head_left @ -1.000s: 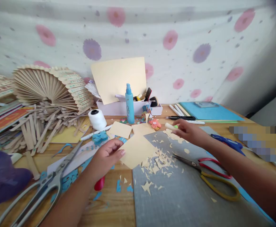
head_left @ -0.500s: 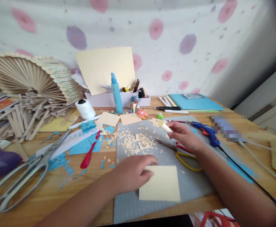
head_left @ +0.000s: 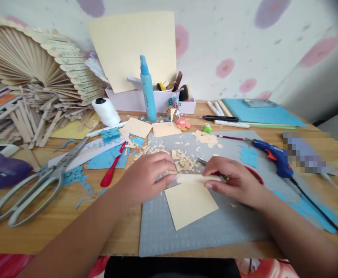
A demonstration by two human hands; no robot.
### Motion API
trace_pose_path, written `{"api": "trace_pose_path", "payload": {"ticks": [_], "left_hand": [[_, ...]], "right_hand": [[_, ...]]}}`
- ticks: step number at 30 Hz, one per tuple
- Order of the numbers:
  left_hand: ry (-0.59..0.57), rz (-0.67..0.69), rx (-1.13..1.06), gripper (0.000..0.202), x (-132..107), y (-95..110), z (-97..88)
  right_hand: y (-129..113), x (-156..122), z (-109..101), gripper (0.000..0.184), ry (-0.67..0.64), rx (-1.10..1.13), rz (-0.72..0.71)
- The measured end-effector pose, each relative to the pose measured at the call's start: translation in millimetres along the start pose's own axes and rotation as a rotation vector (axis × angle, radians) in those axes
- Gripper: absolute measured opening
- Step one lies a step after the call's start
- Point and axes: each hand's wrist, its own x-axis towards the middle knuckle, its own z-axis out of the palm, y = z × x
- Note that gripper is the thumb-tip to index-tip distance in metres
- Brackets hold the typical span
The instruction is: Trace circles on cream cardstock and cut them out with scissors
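A pale tube, which looks like a glue stick, is held level between my two hands, its outline blurred. My left hand pinches its left end between thumb and fingers. Around the right end, my right hand has its fingers closed. Just below lies a cream paper rectangle, turned at an angle on the grey cutting mat. Scissors lie behind my right hand, most of them hidden. Cream paper scraps are scattered beyond my fingers.
Large metal scissors and a red spoon-like tool lie left. A blue glue gun with a trailing cord is at right. A blue spray bottle, thread spool and craft-stick pile stand behind.
My right hand has brought the glue stick down and nearer, and my left hand has left the paper to grip its other end. The paper has turned. My view has shifted downward.
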Motion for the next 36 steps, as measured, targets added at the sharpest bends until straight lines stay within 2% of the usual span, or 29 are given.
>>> {"api": "trace_pose_path", "payload": {"ticks": [2, 3, 5, 8, 13, 17, 20, 22, 23, 25, 27, 28, 30, 32, 36], "left_hand": [[0.124, -0.026, -0.022, 0.02, -1, -8, -4.2], [0.139, -0.043, -0.035, 0.02, -2, -10, -4.4], [0.077, -0.054, -0.054, 0.024, -3, -11, -0.8], [-0.052, -0.015, -0.061, 0.032, -3, -2, 11.4], [-0.184, 0.014, -0.047, 0.032, -1, 13, 26.6], [-0.232, -0.02, -0.083, 0.028, -1, 11, 23.2], [-0.326, -0.09, -0.135, 0.026, -1, 10, 14.3], [-0.391, -0.126, -0.158, 0.024, -1, 10, 8.9], [-0.411, -0.137, -0.167, 0.023, -1, 11, 6.9], [-0.432, -0.157, -0.182, 0.02, -2, 11, 4.6], [-0.441, -0.177, -0.199, 0.019, -3, 10, 3.5], [-0.447, -0.185, -0.206, 0.018, -3, 10, 3.0], [-0.467, -0.198, -0.218, 0.017, -3, 9, 1.8], [-0.485, -0.205, -0.22, 0.015, -1, 9, 0.4], [-0.498, -0.228, -0.205, 0.012, -2, 8, 1.4]], "right_hand": [[1, 2, 3, 0.005, 0.013, -0.011, -0.067], [2, 2, 5, 0.007, 0.031, -0.011, -0.076], [2, 3, 11, 0.015, 0.073, -0.006, -0.066], [-2, 5, 22, 0.025, 0.09, -0.005, -0.074], [-15, 11, 38, 0.029, 0.069, -0.01, -0.21], [-19, 13, 43, 0.036, 0.072, 0.029, -0.247], [-11, 10, 33, 0.037, 0.091, 0.033, -0.243], [5, 6, 17, 0.029, 0.148, -0.024, -0.172], [17, 4, 6, 0.023, 0.24, -0.064, -0.076], [46, 0, -17, 0.021, 0.405, -0.188, 0.226], [76, -4, -39, 0.028, 0.482, -0.402, 0.539], [90, -5, -47, 0.032, 0.517, -0.456, 0.599], [113, -8, -58, 0.034, 0.507, -0.517, 0.65], [130, -9, -60, 0.033, 0.433, -0.563, 0.667], [142, -6, -56, 0.035, 0.293, -0.62, 0.697]]}}
